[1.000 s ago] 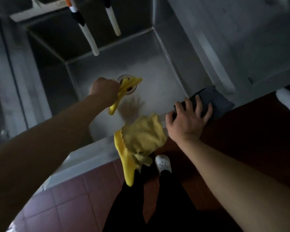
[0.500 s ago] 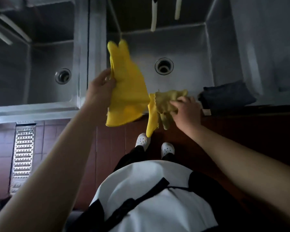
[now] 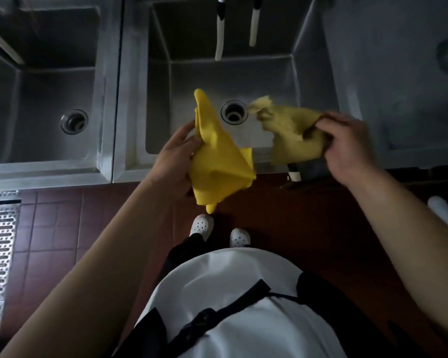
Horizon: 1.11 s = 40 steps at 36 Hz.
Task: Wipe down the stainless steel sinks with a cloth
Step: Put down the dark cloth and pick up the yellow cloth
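Cloths fill both our hands above the front rim of the middle sink (image 3: pixel 137 161). From the head view, our left hand (image 3: pixel 175 161) has its fingers (image 3: pixel 192 144) and thumb clamped on a bright yellow cloth (image 3: pixel 217 161), which hangs in folds over that front rim and down past it toward the red tiled floor (image 3: pixel 62 228). Our right hand (image 3: pixel 347 148) has its fingers curled tight round a paler, worn yellow cloth (image 3: pixel 290 130); its loose end is blurred and trails over the basin, just beside the drain (image 3: pixel 234 112). Under that hand a dark folded cloth (image 3: pixel 311 167) lies on the front rim near the sink's right corner. A second sink (image 3: pixel 49 99) sits to the left, touching the first along one edge. Two white hoses (image 3: pixel 219 34) hang over the back of the middle basin. White shoes (image 3: pixel 202 226) stand on the floor below.
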{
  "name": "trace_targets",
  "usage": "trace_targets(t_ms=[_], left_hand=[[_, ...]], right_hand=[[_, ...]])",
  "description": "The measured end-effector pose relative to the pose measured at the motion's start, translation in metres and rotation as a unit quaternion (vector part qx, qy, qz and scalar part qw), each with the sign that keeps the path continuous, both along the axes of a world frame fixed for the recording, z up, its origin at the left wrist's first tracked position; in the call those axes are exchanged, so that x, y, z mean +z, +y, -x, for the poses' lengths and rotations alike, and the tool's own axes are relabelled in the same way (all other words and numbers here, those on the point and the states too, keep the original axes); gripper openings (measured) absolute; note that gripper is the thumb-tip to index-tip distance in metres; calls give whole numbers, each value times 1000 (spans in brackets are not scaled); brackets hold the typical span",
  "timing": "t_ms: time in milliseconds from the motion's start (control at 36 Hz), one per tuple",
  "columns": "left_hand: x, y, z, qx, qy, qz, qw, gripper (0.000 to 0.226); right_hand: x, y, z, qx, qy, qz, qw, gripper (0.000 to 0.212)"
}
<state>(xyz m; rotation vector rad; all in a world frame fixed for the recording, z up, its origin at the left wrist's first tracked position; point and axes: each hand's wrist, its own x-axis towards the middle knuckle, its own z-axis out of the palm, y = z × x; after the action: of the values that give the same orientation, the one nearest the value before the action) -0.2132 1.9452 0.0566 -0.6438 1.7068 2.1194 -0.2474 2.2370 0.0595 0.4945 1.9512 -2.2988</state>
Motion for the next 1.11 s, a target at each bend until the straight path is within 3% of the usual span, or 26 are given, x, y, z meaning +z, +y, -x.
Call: trace_targets(t_ms=[167, 250, 361, 500, 611, 750, 778, 806, 833, 861, 889, 917, 944, 1000, 1056, 1111], left_hand=[[-15, 14, 23, -38, -26, -87, 995, 42], [-40, 27, 21, -43, -66, 25, 997, 42], [-78, 37, 4, -97, -62, 232, 966, 47], [-91, 35, 0, -108, -11, 325, 939, 52], [-91, 31, -4, -74, 10, 335, 939, 52], [-77, 29, -7, -42, 23, 386, 921, 26], [-73, 29, -9, -30, 33, 365, 930, 19], [-69, 30, -9, -20, 15, 286, 958, 22], [-64, 31, -9, -21, -36, 146, 988, 33], [-59, 32, -7, -28, -95, -11, 995, 49], [-57, 31, -5, -33, -138, -135, 981, 68], [-58, 29, -1, -24, -153, -216, 964, 83], [-61, 26, 3, 2, -154, -245, 957, 90], [-68, 22, 9, 30, -156, -210, 965, 91], [-72, 23, 9, 2, -164, -117, 980, 72], [-77, 26, 3, -59, -139, -33, 988, 43]], right_hand=[[35, 62, -4, 15, 36, 71, 997, 18], [37, 80, -10, 38, 32, 94, 994, 16], [21, 84, -21, 53, 13, 68, 996, 15], [11, 54, -30, 89, 23, -29, 995, 21], [12, 11, -27, 152, 33, -167, 974, 18], [28, -35, -12, 220, 89, -171, 956, 19], [29, -42, -9, 222, 95, -155, 958, 19], [29, -49, -7, 219, 92, -133, 962, 17], [25, -54, -6, 216, 85, -123, 965, 16], [17, -59, -6, 219, 85, -139, 962, 15], [6, -64, -7, 231, 80, -182, 953, 13], [-9, -67, -10, 253, 62, -228, 938, 11], [-24, -70, -15, 278, 27, -260, 924, 9], [-53, -75, -23, 300, -42, -285, 909, 20], [-69, -82, -26, 274, -49, -300, 912, 28], [-69, -90, -27, 245, -36, -300, 921, 22]])
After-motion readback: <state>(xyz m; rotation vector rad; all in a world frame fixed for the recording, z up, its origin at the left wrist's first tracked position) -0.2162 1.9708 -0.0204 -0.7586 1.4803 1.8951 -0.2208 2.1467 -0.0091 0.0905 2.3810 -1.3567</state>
